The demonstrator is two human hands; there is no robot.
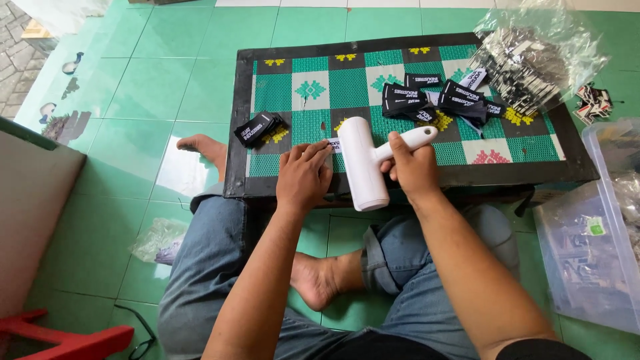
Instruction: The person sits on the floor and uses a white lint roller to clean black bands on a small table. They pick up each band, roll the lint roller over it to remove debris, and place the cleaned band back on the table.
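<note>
Low table (267, 180), roller (363, 163) in right hand (413, 170)

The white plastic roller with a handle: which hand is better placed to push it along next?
The right hand: it grips the white plastic roller by its handle, while the left hand lies flat beside it.

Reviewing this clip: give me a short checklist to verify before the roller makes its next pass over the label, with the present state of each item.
1. Right hand grips the handle of the white roller: ok.
2. Left hand pins the label flat on the mat: ok, fingertips rest on it.
3. Roller drum touching the label: cannot tell; the drum hides that edge.
4. Left fingers out of the roller's path: not ok, they lie right beside the drum.
5. Black label stack clear of the work spot: ok, off to the left.
6. Label pile clear: ok, farther back on the mat.
</note>
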